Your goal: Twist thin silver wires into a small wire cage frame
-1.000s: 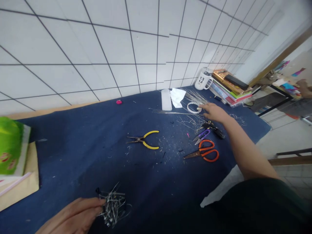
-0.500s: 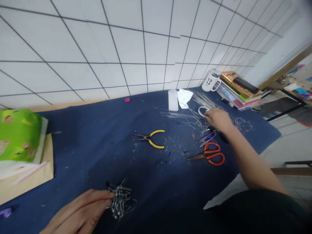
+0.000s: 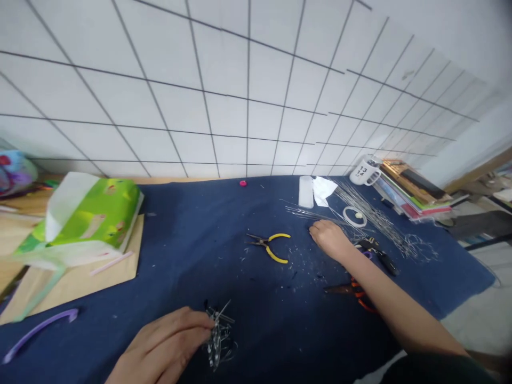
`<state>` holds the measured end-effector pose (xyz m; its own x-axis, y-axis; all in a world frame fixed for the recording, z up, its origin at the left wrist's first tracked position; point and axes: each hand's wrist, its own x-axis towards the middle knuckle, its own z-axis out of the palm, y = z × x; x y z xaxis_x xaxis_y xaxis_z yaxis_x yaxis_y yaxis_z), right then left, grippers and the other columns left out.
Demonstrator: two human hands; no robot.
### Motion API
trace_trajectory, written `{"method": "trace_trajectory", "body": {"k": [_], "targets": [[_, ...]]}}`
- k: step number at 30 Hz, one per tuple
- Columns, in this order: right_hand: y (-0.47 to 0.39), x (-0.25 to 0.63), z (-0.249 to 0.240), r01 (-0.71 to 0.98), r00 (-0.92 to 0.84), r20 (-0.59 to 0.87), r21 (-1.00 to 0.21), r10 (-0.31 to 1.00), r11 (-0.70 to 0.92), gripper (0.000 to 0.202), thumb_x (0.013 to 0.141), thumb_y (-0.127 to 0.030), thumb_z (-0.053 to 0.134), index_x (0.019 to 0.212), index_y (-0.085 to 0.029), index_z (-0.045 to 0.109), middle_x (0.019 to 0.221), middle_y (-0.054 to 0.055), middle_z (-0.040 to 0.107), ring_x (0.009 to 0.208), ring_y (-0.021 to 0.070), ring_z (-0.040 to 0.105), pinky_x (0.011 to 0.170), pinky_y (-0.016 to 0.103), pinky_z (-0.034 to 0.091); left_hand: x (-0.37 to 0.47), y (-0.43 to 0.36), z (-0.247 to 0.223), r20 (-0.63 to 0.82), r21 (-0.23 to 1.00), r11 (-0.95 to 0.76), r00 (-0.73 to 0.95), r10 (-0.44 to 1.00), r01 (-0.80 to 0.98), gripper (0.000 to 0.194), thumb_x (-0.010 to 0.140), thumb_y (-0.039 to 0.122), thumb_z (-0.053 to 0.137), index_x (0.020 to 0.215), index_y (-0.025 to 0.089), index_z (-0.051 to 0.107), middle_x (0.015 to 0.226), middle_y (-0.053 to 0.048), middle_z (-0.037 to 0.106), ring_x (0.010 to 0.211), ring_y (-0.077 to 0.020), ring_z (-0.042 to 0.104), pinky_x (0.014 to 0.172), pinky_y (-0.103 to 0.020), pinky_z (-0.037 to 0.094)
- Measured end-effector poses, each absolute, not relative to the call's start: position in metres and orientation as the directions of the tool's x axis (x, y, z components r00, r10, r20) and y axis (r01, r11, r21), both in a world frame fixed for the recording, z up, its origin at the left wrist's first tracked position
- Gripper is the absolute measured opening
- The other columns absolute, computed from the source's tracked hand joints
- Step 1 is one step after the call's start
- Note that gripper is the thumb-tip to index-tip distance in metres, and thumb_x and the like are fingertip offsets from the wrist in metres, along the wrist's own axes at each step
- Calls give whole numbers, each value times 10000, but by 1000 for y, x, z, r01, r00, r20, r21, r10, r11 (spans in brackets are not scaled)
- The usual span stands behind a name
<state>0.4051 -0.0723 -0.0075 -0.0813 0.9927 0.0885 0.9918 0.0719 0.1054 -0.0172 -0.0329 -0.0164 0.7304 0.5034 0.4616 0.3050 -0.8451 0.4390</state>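
Note:
My left hand pinches a tangled cluster of thin silvery wires between thumb and fingers, low in the view. My right hand is at the right, its fingers curled down at the cloth beside loose straight wires; whatever is in its fingertips is hidden. Between the hands lie needle-nose pliers with yellow handles, spread apart. Orange-handled scissors are partly covered by my right forearm. A black-handled tool and a mostly hidden purple-handled one lie by the wrist.
A white ring-shaped roll lies by a long wire bundle. Behind are a white case, white paper, a mug and stacked books. A green tissue pack and a purple strip are at left.
My right hand has moved left, away from the white roll, to the straight wires' near side. The view has shifted left and up. My left hand still holds the wire cluster, now turned more edge-on.

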Motion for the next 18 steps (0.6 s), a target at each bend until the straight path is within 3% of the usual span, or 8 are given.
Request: {"method": "trace_trajectory", "body": {"k": [5,9,13,14,16,18], "targets": [[-61,408,-9,1000,-5,135,-27,991,9,169,807,-138,452,681,-165,561,734,112,599,744,227,541,727,351,390,-15,-30,-3,456,421,-878,783,423,229,201,835,186,478,983,250,599,942,16,688,929,-125,624,850,-223,499],[-64,408,-8,969,97,120,-238,988,-66,105,773,-137,444,736,-179,532,751,68,608,704,190,563,663,318,424,-15,-32,0,459,444,-864,769,445,236,205,839,166,465,980,239,595,942,7,684,930,-137,618,840,-253,496],[-85,386,-4,880,76,24,-471,997,-56,154,805,-158,384,844,-211,523,753,-3,643,600,122,593,552,247,461,-15,-34,-4,455,470,-852,763,459,232,216,847,158,453,967,249,607,942,10,681,936,-138,616,828,-250,494],[-92,378,-2,838,53,-9,-543,999,-50,156,809,-167,385,844,-215,529,758,-8,647,592,115,599,542,240,468,-15,-34,-5,453,469,-852,765,457,232,218,847,159,453,971,250,606,947,10,680,936,-140,616,828,-253,494],[-102,364,3,561,52,-116,-818,992,-125,134,797,-169,418,822,-211,543,789,6,650,602,117,603,558,257,483,-15,-34,-6,449,465,-856,773,448,226,218,848,163,452,981,248,603,958,7,679,937,-141,615,825,-254,497],[-109,356,9,404,77,-173,-895,982,-189,109,790,-176,457,810,-213,557,795,8,646,609,112,593,579,261,482,-16,-32,-5,448,456,-861,779,439,223,208,843,173,465,986,242,600,966,4,678,942,-143,614,829,-251,500]]}}
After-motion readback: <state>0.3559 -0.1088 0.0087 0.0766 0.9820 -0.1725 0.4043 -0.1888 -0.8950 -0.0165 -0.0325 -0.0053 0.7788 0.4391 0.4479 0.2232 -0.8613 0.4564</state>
